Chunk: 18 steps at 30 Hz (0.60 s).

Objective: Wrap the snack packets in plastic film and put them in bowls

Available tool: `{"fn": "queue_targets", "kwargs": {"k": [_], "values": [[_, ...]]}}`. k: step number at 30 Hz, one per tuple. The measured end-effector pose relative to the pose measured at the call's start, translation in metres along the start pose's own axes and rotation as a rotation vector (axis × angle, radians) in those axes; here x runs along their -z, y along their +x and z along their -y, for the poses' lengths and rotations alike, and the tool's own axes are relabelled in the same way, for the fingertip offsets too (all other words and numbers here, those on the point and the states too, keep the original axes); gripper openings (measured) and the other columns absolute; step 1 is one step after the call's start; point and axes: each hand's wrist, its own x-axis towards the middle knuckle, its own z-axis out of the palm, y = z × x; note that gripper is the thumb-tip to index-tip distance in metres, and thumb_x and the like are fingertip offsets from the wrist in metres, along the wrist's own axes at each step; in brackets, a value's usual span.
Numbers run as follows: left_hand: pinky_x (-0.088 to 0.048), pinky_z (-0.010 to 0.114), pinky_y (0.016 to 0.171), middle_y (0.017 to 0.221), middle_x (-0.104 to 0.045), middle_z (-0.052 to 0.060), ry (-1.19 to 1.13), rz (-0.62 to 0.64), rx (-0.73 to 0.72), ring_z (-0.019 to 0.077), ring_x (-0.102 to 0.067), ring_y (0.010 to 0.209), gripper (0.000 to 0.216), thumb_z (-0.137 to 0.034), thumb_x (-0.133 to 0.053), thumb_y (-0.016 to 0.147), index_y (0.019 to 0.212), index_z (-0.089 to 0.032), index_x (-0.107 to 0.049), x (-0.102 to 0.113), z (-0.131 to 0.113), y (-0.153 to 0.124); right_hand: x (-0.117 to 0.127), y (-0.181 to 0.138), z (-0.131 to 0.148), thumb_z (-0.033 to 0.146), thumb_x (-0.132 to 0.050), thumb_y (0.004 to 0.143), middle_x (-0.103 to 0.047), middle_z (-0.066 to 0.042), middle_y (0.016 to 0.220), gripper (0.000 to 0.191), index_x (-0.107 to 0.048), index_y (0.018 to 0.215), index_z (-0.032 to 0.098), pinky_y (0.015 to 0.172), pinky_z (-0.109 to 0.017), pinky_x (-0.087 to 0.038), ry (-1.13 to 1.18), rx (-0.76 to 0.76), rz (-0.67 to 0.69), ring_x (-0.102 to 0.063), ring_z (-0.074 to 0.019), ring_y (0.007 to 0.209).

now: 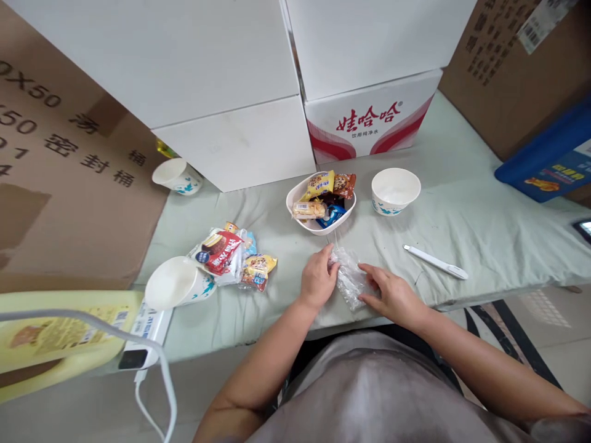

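A crumpled clear plastic bag [351,277] lies on the cloth near the front edge, between my hands. My left hand [318,277] is closed at the bag's left edge, thumb and forefinger pinched on it. From the other side, my right hand [392,295] touches the bag with its fingertips, thumb and fingers apart. Just beyond the bag stands a white bowl [318,229] filled with wrapped snacks [318,184] in yellow, brown and blue. A white utility knife [435,262] lies to the right of my right hand.
White paper bowls with blue leaf prints stand at right [396,192], left [178,283] and back left [178,177]. Snack packets [226,252] are heaped at left. White boxes [231,141] line the back; a power strip [152,326], cable and yellow jug [64,335] occupy the left edge.
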Motion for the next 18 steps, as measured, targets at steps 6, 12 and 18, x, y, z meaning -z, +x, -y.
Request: {"fn": "queue_targets", "kwargs": {"k": [6,12,18], "values": [[-0.053,0.034,0.082,0.095,-0.067,0.004,0.076,-0.007,-0.077,0.0193,-0.064,0.086,0.04,-0.016,-0.064,0.084,0.122,-0.02,-0.055,-0.003,0.003,-0.001,-0.004,-0.011,0.006,0.043,-0.062,0.087,-0.061,-0.015,0.127,0.05,-0.057,0.129,0.017,0.102,-0.049,-0.044,-0.236,0.428,0.003,-0.05,-0.032,0.125],[-0.052,0.037,0.086,0.106,-0.063,0.011,0.194,-0.16,-0.023,0.0237,-0.062,0.099,0.033,-0.015,-0.06,0.086,0.118,-0.017,-0.057,0.007,0.004,0.005,-0.029,-0.024,-0.003,0.021,-0.061,0.087,-0.048,-0.016,0.145,0.059,-0.044,0.142,0.009,0.11,-0.05,-0.039,-0.313,0.44,0.163,-0.039,-0.0314,0.137],[-0.051,0.034,0.082,0.091,-0.065,0.007,0.139,-0.032,-0.3,0.0202,-0.06,0.088,0.014,-0.016,-0.052,0.09,0.096,-0.017,-0.064,0.012,-0.003,0.002,-0.02,-0.026,-0.004,0.032,-0.063,0.088,-0.054,-0.018,0.137,0.05,-0.054,0.132,0.011,0.103,-0.049,-0.044,-0.269,0.404,0.057,-0.044,-0.0319,0.131]]}}
